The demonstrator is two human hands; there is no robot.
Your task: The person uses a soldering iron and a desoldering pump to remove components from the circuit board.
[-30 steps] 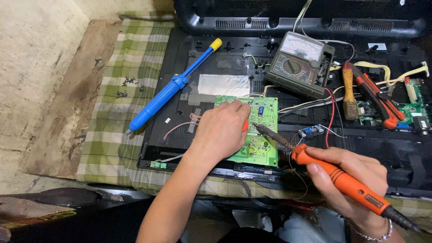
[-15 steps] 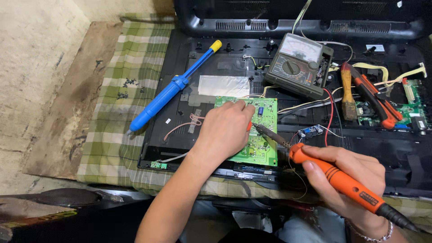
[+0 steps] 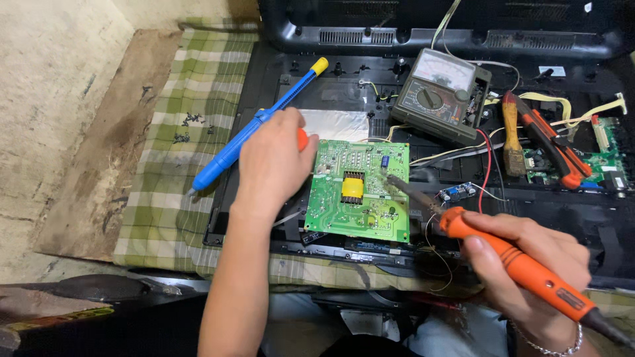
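Left hand (image 3: 271, 165) has shifted left off the green circuit board (image 3: 357, 192), now closed around a small orange object (image 3: 302, 139). Right hand (image 3: 529, 264) grips the orange soldering iron (image 3: 516, 261) at lower right, its long axis diagonal, tip pointing upper-left over the board.

**Hidden and cut off**

The left hand (image 3: 271, 162) covers all but a sliver of a small orange object (image 3: 302, 139) at its 2 o'clock, so its kind cannot be told. The soldering iron (image 3: 516, 264) runs toward 4 o'clock and its cord end leaves the frame; the right hand (image 3: 529, 271) hides part of the handle. The meter (image 3: 440, 96) dial markings are too small to tell. The second green board (image 3: 605, 162) at 3 o'clock is cropped by the edge.
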